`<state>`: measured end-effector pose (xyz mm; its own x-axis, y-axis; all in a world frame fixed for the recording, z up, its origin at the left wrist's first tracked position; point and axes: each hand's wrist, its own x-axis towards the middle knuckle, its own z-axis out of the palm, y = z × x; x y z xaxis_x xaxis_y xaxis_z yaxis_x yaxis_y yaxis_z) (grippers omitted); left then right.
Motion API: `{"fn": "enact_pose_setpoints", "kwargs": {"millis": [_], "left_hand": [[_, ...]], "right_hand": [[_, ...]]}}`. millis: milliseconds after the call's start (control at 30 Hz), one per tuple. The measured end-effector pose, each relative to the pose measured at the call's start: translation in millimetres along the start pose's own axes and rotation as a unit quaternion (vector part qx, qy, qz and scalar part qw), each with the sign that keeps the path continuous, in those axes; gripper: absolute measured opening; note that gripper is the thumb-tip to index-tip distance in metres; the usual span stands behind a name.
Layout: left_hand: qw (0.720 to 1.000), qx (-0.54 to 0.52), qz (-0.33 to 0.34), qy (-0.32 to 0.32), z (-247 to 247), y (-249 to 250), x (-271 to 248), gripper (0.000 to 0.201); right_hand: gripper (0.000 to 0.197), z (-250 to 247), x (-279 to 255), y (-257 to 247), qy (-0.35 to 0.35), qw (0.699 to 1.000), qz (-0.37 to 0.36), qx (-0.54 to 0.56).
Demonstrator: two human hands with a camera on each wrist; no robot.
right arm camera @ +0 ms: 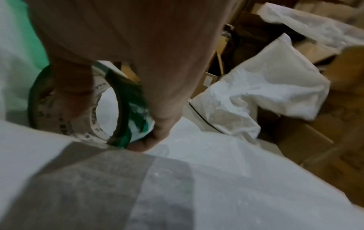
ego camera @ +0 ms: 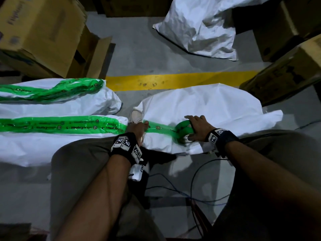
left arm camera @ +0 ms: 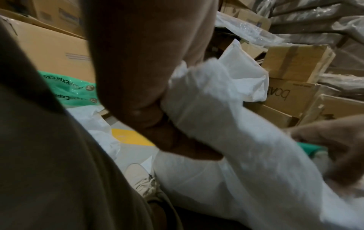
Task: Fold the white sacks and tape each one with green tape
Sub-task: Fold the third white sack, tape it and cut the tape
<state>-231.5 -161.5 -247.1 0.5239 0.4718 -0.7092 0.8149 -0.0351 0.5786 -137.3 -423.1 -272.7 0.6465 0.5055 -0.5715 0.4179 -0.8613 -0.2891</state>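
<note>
A folded white sack lies on the floor in front of my knees. My left hand grips its left end, with the fingers curled round the bunched cloth beside the start of a green tape strip. The strip runs right along the sack to the green tape roll. My right hand holds that roll on the sack. In the right wrist view my thumb sits inside the roll's core and my fingers wrap its outside.
Two sacks taped with green tape lie at the left. A loose white sack sits at the far side, beyond a yellow floor line. Cardboard boxes stand at the left and right. Cables trail between my legs.
</note>
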Motion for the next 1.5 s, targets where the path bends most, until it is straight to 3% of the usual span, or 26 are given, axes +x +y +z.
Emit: {"fn": "enact_pose_setpoints", "kwargs": {"millis": [100, 167, 233, 267, 400, 500, 567, 733, 933, 1033, 1100, 1167, 1267, 1300, 1367, 1400, 1433, 1500], "left_hand": [[0.999, 0.031, -0.021, -0.018, -3.2, 6.5, -3.4, 0.048], [0.999, 0.003, -0.025, -0.024, -6.9, 11.6, -6.4, 0.051], [0.999, 0.032, -0.021, -0.038, -11.8, 14.2, -13.3, 0.049], [0.997, 0.045, -0.037, -0.047, -10.8, 14.7, -11.5, 0.045], [0.995, 0.097, 0.005, -0.025, -9.6, 15.2, -10.7, 0.049], [0.995, 0.101, 0.013, -0.024, -10.8, 19.4, -19.4, 0.052], [0.994, 0.103, -0.010, -0.028, -9.5, 12.4, -12.3, 0.044], [0.986, 0.169, 0.002, 0.008, -9.7, 4.0, -5.5, 0.045], [0.991, 0.132, 0.004, 0.024, -15.2, 10.2, -0.1, 0.039], [0.993, 0.099, -0.015, 0.068, -29.3, 27.3, -2.8, 0.049], [0.991, 0.128, 0.009, 0.050, -38.5, 31.4, 1.2, 0.048], [0.994, 0.103, -0.017, 0.041, -46.7, 32.0, 9.7, 0.055], [0.999, 0.013, -0.049, -0.002, -54.8, 17.5, 28.1, 0.061], [0.995, -0.071, -0.067, -0.009, -59.3, 17.3, 34.7, 0.057], [0.984, -0.095, -0.098, -0.115, -66.1, 25.9, 37.0, 0.041], [0.978, -0.110, -0.106, -0.143, -67.4, 32.6, 34.0, 0.043], [0.977, -0.122, -0.092, -0.151, -67.0, 39.5, 28.6, 0.046], [0.976, -0.188, -0.026, -0.107, -73.8, 41.7, 35.7, 0.061]], "right_hand": [[0.097, 1.4, 0.6, 7.6, -0.051, 0.984, 0.037, 0.167], [0.090, -4.0, -7.3, 3.8, -0.095, 0.934, 0.068, 0.337], [0.063, -8.6, -14.3, 1.4, -0.121, 0.884, 0.096, 0.441], [0.054, -11.1, -16.4, -0.1, -0.113, 0.882, 0.101, 0.446], [0.050, -5.6, -14.3, -1.9, -0.007, 0.964, 0.035, 0.265], [0.055, 0.2, -11.4, -9.7, 0.089, 0.969, 0.006, 0.229], [0.054, -2.9, -7.9, -16.7, 0.129, 0.967, -0.027, 0.217], [0.051, -26.9, 6.0, -45.4, 0.092, 0.993, 0.010, 0.078], [0.082, -40.0, 25.9, -63.8, 0.039, 0.994, 0.085, 0.056], [0.101, -48.5, 33.9, -51.4, -0.016, 0.992, 0.121, 0.027], [0.103, -54.4, 36.9, -40.8, -0.031, 0.991, 0.127, 0.036], [0.088, -57.2, 36.8, -36.6, -0.034, 0.990, 0.114, 0.073], [0.058, -50.8, 30.5, -32.0, -0.039, 0.984, 0.087, 0.148], [0.055, -45.5, 29.5, -27.9, -0.038, 0.979, 0.086, 0.180], [0.054, -38.0, 27.0, -20.9, -0.017, 0.963, 0.095, 0.253], [0.056, -36.2, 26.2, -17.9, -0.016, 0.954, 0.092, 0.285], [0.058, -38.0, 20.5, -19.1, -0.020, 0.945, 0.070, 0.319], [0.050, -39.0, 12.6, -21.5, -0.044, 0.921, 0.019, 0.386]]}}
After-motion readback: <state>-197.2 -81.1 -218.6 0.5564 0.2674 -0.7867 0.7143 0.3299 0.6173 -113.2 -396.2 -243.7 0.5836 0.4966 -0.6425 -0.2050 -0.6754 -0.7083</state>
